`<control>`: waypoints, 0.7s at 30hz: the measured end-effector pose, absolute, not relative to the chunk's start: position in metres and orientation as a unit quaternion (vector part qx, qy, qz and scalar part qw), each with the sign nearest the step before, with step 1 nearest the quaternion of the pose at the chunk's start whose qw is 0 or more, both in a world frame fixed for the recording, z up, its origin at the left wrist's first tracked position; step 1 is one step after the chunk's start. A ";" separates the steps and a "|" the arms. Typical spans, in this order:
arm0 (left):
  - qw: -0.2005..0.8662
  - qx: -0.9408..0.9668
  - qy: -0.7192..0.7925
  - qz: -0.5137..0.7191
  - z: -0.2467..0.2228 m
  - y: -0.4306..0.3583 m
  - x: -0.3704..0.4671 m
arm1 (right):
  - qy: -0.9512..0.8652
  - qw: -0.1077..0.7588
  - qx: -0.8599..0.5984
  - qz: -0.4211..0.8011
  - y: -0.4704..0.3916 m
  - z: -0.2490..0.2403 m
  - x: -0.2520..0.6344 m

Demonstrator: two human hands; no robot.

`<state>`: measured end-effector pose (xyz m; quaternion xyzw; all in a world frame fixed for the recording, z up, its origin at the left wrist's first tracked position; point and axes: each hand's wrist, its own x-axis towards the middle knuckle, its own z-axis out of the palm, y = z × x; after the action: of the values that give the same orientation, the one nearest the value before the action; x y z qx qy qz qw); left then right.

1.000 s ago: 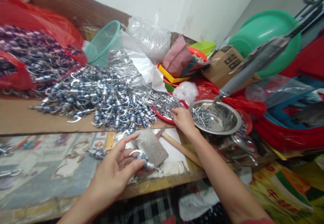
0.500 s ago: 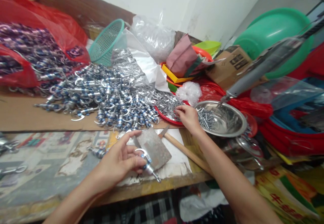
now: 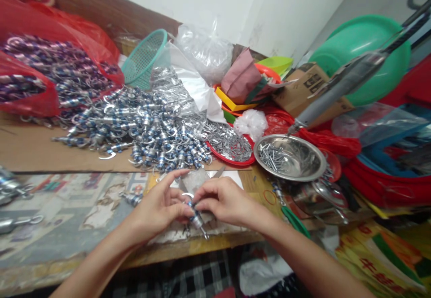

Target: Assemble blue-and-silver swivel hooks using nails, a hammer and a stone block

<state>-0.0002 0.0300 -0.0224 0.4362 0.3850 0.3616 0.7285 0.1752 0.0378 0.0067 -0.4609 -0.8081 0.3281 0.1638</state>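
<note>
My left hand (image 3: 155,206) grips a small silver-and-blue metal fitting with a curved hook (image 3: 199,225) between thumb and fingers. The fitting slants, its narrow end toward the table's front edge. My right hand (image 3: 232,201) is closed in a pinch against the fitting near its hook; whatever sits between those fingertips is hidden. Under both hands lies a flat metal block (image 3: 194,180), mostly covered. A pointed metal tool tip (image 3: 218,171) shows just beyond my right hand.
A heap of similar hooked fittings (image 3: 144,123) spreads behind my hands. Further right are a red dish (image 3: 232,161) of small metal pieces and a steel bowl (image 3: 321,170) holding pins. A grey hanging power tool (image 3: 340,89) reaches over the bowl. Red bags (image 3: 37,102) stand left.
My right hand has left the red dish and come left and nearer, meeting the fitting in my left hand. The left hand keeps its hold with little movement.
</note>
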 end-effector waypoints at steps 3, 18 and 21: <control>0.730 0.433 0.386 0.360 -0.022 0.030 0.000 | -0.804 0.161 -0.466 0.334 0.045 0.003 0.171; 0.722 0.415 0.407 0.374 -0.020 0.027 0.001 | -0.749 0.142 -0.631 0.139 0.028 -0.025 0.252; 0.720 0.418 0.411 0.371 -0.019 0.027 0.001 | -0.738 0.126 -0.647 0.145 0.023 -0.028 0.254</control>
<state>0.0013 0.0273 -0.0192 0.4179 0.4114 0.3714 0.7199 0.2538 0.0234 -0.0277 -0.6468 -0.7381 0.1445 0.1264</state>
